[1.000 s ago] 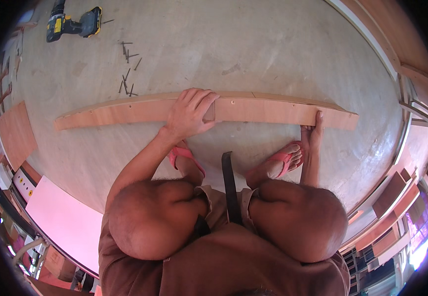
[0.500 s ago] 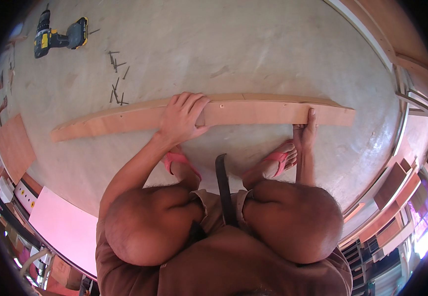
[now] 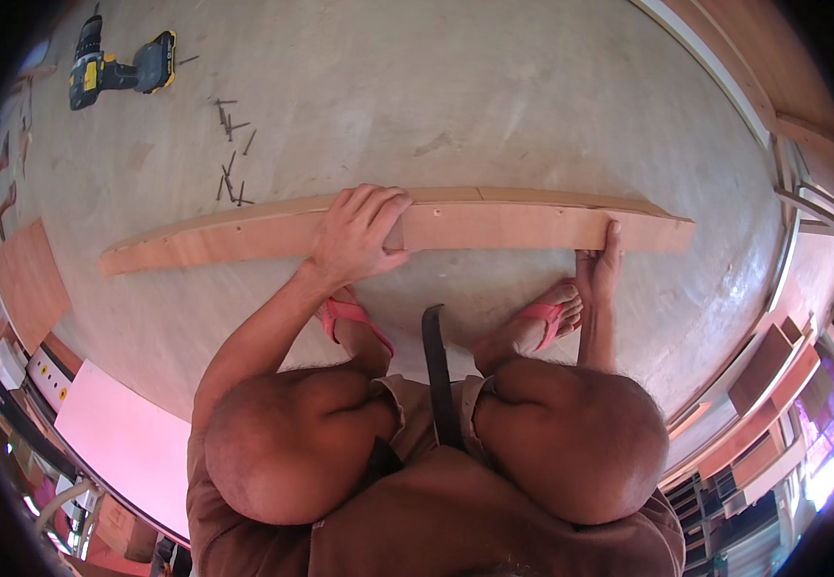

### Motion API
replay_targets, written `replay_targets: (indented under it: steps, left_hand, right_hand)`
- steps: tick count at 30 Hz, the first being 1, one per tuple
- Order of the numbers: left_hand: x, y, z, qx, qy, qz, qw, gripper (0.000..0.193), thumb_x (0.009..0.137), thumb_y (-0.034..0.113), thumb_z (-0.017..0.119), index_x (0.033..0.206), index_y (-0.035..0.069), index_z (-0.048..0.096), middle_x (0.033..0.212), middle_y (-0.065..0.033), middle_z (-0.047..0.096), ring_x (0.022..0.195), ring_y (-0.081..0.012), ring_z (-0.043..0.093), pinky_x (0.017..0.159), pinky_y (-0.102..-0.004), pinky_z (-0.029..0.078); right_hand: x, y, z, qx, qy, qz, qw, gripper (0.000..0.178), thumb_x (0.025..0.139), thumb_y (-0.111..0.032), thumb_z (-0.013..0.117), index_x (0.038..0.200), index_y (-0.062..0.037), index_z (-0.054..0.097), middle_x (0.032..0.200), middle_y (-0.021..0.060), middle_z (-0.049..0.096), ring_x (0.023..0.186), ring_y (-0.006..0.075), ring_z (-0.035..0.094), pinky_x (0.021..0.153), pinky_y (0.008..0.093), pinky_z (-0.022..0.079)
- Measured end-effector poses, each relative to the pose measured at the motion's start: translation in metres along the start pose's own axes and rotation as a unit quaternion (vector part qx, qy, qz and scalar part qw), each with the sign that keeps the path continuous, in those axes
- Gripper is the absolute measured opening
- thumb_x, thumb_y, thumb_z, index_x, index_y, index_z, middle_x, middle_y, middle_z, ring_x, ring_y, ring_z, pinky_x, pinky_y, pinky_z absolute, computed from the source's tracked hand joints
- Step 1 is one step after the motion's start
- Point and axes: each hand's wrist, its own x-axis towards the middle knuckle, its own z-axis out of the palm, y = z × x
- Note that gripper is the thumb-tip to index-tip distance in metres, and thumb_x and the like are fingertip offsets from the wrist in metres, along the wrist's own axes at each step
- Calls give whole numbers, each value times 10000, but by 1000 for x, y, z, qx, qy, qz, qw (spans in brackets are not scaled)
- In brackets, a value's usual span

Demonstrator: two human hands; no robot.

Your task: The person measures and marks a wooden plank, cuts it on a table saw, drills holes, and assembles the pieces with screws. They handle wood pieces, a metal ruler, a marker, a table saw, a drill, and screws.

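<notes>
A long wooden plank (image 3: 503, 227) lies crosswise before my feet, its narrow left part and thicker right part meeting near the middle. Several screw heads or holes dot its near face. My left hand (image 3: 359, 231) is wrapped over the plank at that joint, fingers across the top edge and thumb on the near side. Further right, my right hand (image 3: 601, 264) grips the plank near its right end, thumb on the near face and its fingers partly hidden beneath.
Several loose screws (image 3: 228, 181) are scattered on the floor (image 3: 388, 96) beyond the plank's left half. A cordless drill (image 3: 114, 72) lies at the far left. My feet in red flip-flops (image 3: 345, 313) are close behind the plank. Wooden boards (image 3: 768, 365) stand at the right.
Both hands keep their hold on the plank. It sits very slightly lower in the picture, as the view has shifted a little; the drill and screws lie as before.
</notes>
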Motion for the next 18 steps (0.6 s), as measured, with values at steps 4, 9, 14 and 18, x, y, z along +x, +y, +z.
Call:
replay_targets:
  steps: [4,9,14,18]
  left_hand:
    - [1,0,-2,-8,4,6,1000,732,583,270,925,1230,63,651,1269,-72,675,1132,-271,635,945,-416,522]
    - [1,0,-1,-16,1,0,1000,735,580,267,928,1227,57,648,1267,-70,677,1136,-267,635,941,-410,526]
    - [1,-1,-1,-17,-8,-3,1000,735,589,287,926,1228,61,643,1258,-63,672,1129,-265,636,926,-404,529]
    - [2,1,-2,-13,-11,-4,1000,730,598,287,921,1234,65,638,1257,-57,662,1116,-266,634,918,-405,530]
  right_hand:
    - [3,-1,-11,0,-38,7,999,309,1066,-360,682,1238,-109,626,1025,-28,663,886,75,612,838,300,535]
    - [2,0,-11,3,-9,5,1000,343,1067,-363,681,1281,-104,612,1014,-24,652,882,79,605,859,305,544]
    - [2,-3,-10,7,-32,13,999,354,1068,-360,681,1292,-97,602,1022,-23,648,883,77,602,867,311,552]
    - [3,-1,-11,6,-20,5,1000,321,1070,-346,681,1257,-94,613,978,-30,627,822,73,563,816,302,536]
